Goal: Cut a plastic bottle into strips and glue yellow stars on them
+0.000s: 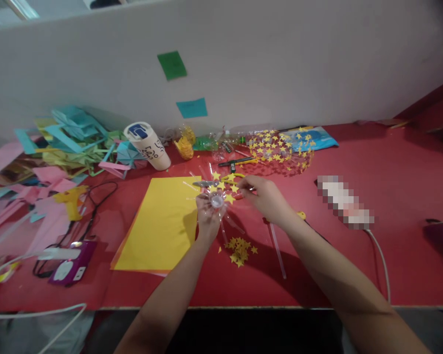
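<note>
Head view: one cup (148,145) (lettering (153,151) unreadable), two wall notes (172,65); our left hand (207,220) grips one starred plastic piece (217,200); whether our right hand (265,196) holds anything, we cannot tell.

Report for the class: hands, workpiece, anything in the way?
Left hand holding clear plastic piece. Right hand close beside its yellow stars; grip unclear. Nearer the person: loose star pile, clear stick; neither seems to block.
</note>
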A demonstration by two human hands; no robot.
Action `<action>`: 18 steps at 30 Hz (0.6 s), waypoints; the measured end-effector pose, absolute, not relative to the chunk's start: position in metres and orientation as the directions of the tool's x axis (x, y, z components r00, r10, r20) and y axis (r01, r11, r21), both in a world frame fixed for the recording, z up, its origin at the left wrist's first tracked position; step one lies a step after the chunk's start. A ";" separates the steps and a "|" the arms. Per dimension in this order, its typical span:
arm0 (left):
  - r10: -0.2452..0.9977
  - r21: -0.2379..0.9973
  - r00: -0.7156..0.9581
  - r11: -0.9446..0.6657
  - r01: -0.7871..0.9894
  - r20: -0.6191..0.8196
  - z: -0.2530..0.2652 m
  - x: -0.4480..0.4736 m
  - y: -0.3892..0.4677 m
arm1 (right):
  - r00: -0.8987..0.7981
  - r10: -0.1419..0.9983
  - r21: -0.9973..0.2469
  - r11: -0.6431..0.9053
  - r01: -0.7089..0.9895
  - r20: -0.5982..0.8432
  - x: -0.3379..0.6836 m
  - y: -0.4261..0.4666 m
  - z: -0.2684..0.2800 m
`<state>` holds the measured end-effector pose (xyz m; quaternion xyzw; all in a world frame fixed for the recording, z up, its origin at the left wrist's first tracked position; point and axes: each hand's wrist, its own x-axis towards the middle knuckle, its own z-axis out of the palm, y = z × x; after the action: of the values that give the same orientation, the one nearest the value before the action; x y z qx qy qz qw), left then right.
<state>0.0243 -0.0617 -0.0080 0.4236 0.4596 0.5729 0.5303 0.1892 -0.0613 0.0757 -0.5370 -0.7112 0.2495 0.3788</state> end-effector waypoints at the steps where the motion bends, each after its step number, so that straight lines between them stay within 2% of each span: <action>1: 0.998 0.975 -0.068 -0.030 -0.220 0.015 -0.006 0.025 -0.063 | -0.129 0.952 -0.747 0.298 0.594 0.278 0.191 -0.059 0.074; 5: 0.999 0.967 0.032 -0.014 -0.255 0.022 -0.002 0.023 -0.062 | -0.134 0.967 -0.695 0.249 0.674 0.216 0.199 -0.046 0.065; 8: 0.981 0.958 0.193 0.089 -0.272 -0.036 -0.003 0.011 -0.056 | -0.130 0.983 -0.676 0.183 0.714 0.130 0.202 -0.037 0.056; 12: 0.906 0.943 0.404 0.237 -0.232 -0.128 0.004 -0.017 -0.046 | -0.121 0.988 -0.684 0.152 0.714 0.093 0.201 -0.030 0.043; 18: 0.890 0.917 0.390 0.338 -0.214 -0.237 0.027 -0.048 -0.039 | -0.120 0.988 -0.695 0.152 0.703 0.095 0.197 -0.031 0.041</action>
<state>-0.0481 -0.0389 0.0269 0.4272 0.3956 0.3855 0.7158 0.1968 -0.0311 0.0414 -0.6001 -0.7045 0.2526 0.2825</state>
